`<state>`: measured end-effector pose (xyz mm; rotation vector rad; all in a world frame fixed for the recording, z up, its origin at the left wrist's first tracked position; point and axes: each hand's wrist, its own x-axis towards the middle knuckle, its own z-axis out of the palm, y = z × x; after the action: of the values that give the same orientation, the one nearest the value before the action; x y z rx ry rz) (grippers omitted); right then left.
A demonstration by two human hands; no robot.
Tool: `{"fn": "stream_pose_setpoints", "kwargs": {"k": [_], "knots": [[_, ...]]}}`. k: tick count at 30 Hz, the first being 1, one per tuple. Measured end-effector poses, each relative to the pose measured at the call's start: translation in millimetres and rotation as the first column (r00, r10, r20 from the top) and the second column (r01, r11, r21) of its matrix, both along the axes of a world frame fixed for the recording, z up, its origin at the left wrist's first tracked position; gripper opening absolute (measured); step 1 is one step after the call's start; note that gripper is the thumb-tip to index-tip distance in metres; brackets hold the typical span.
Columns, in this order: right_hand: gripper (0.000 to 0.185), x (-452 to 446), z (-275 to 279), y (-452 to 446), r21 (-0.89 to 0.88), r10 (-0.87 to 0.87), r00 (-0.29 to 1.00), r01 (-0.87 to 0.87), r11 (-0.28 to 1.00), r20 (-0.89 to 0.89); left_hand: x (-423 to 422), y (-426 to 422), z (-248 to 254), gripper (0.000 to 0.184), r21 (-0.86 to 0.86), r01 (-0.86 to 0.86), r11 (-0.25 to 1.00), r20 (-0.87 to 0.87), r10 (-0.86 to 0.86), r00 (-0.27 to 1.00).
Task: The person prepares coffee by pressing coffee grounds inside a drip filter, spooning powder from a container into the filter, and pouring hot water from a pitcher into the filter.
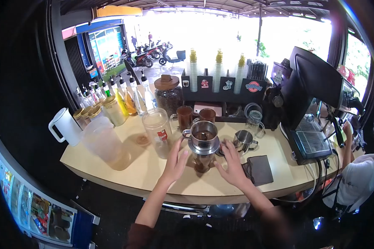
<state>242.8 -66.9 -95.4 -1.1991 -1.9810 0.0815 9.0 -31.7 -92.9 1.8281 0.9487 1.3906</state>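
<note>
A metal drip filter (pixel 204 135) with dark contents sits on top of a clear glass (pixel 202 163) near the counter's front edge, with dark liquid at the glass's bottom. My left hand (pixel 175 163) is at the left side of the filter, fingers apart, its fingertips close to the metal rim. On the other side, my right hand (pixel 232 164) is spread, fingertips near a small dark round object beside the filter. Whether any fingertip touches the metal cannot be made out. Neither hand is wrapped around anything.
Left on the counter (pixel 153 178) stand a tall clear canister (pixel 158 135), a translucent pitcher (pixel 106 143) and a white jug (pixel 65 128). Two brown-filled mugs (pixel 184 118) are behind the filter. To the right are a steel pitcher (pixel 243 141), a dark cloth (pixel 259 170) and an espresso machine (pixel 311 141); a person (pixel 357 178) is beyond.
</note>
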Motion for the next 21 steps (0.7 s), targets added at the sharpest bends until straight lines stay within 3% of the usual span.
{"fn": "stream_pose_setpoints", "kwargs": {"k": [2,5,8,12,15,17,18,20,21], "knots": [[0.064,-2.1,-2.8,-1.6,-0.010,0.013,0.999,-0.012,1.000,0.040,-4.6,-9.9,-3.6,0.058,0.049,-0.054,0.997,-0.085,0.058,0.995],[0.066,-3.2,-16.3,-5.4,-0.060,0.004,1.000,-0.003,0.998,0.024,-13.4,-23.4,-15.6,0.060,0.155,-0.066,0.986,-0.362,0.119,0.925],[0.065,0.2,-30.0,-13.6,-0.118,-0.007,1.000,0.004,0.993,-0.026,-17.7,-26.4,-28.8,0.059,0.178,-0.055,0.982,-0.449,0.131,0.884],[0.056,15.5,-22.5,-37.1,-0.144,-0.069,0.994,0.056,0.988,-0.085,-25.5,-18.3,-43.5,0.057,0.141,-0.034,0.989,-0.408,0.090,0.908],[0.055,37.6,11.7,-55.8,0.017,-0.133,0.985,0.135,0.991,-0.110,-34.5,-18.9,-47.3,0.054,0.151,-0.041,0.988,-0.420,0.102,0.902],[0.053,47.8,67.0,-81.1,0.175,-0.185,0.977,0.201,0.964,-0.103,-38.6,-16.1,-42.5,0.050,-0.093,-0.012,0.996,-0.400,-0.027,0.916],[0.052,51.6,97.9,-95.8,0.262,-0.218,0.972,0.235,0.936,-0.092,-40.8,-11.4,-48.5,0.050,-0.088,-0.004,0.996,-0.401,-0.032,0.916],[0.050,59.4,147.9,-118.9,0.429,-0.224,0.965,0.263,0.864,-0.139,-43.4,0.8,-68.5,0.046,0.134,0.027,0.991,-0.446,0.036,0.894],[0.051,61.2,171.1,-130.6,0.540,-0.246,0.962,0.269,0.797,-0.116,-42.4,0.7,-68.3,0.046,0.141,0.033,0.989,-0.443,0.033,0.896]]}}
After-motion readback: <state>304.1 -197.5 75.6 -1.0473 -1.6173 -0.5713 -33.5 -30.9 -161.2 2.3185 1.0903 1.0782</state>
